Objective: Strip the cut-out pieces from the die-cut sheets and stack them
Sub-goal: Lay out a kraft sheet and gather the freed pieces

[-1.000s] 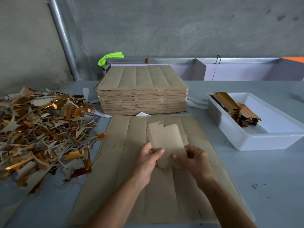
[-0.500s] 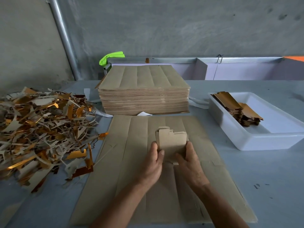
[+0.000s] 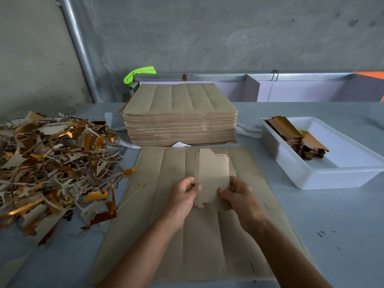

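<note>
A small bundle of brown cut-out pieces [image 3: 212, 175] is held upright above the flat die-cut sheet [image 3: 158, 225] lying in front of me. My left hand [image 3: 184, 194] pinches the bundle's left edge between thumb and fingers. My right hand [image 3: 239, 194] grips its lower right edge. A tall stack of uncut brown sheets [image 3: 180, 121] sits behind the flat sheet. Finished pieces with gold faces [image 3: 297, 138] lie stacked in a white tray [image 3: 332, 177] on the right.
A large heap of brown and gold waste strips [image 3: 52, 163] covers the table's left side. A metal pole [image 3: 79, 48] runs up the grey wall. A green cloth [image 3: 139, 72] hangs on a metal rail at the back.
The bundle has been straightened from a tilt to upright, and both hands shifted from under it to its two side edges.
</note>
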Demonstrator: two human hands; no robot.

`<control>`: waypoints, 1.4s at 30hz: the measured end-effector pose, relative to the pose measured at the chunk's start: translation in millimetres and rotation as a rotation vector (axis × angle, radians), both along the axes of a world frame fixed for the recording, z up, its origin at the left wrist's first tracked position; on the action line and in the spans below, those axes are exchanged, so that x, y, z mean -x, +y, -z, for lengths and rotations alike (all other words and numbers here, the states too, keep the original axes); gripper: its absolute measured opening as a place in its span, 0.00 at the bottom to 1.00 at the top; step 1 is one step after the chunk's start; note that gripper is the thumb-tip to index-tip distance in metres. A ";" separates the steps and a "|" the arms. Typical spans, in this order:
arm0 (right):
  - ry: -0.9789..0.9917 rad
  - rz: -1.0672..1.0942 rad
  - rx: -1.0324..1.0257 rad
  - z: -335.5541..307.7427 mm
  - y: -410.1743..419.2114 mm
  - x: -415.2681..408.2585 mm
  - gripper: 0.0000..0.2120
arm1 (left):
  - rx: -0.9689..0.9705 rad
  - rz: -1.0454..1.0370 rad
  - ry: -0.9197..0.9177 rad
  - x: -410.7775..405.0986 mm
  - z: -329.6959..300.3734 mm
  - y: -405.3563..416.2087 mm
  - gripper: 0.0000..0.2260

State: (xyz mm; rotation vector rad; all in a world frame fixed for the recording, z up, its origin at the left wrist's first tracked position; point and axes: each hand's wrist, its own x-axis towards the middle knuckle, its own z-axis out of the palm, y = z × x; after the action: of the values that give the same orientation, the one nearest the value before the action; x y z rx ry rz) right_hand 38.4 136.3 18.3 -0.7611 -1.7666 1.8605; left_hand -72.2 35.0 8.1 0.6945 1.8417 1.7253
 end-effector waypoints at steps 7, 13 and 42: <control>-0.059 0.096 -0.108 -2.3 -5.9 3.3 0.10 | 0.017 0.001 -0.094 -23.0 -7.7 12.2 0.06; -0.135 0.175 -0.178 -4.7 3.2 -4.7 0.11 | 0.018 -0.030 -0.061 -25.1 -5.8 19.0 0.05; -0.189 0.392 -0.741 -46.7 43.8 -52.2 0.10 | 0.038 -0.119 -0.252 -43.7 -53.3 84.7 0.11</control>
State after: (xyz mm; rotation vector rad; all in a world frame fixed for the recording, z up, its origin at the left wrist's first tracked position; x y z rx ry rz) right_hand 90.6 180.1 65.0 -0.9011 -2.0322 0.8044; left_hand -28.5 119.7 61.4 0.3405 1.7643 1.7574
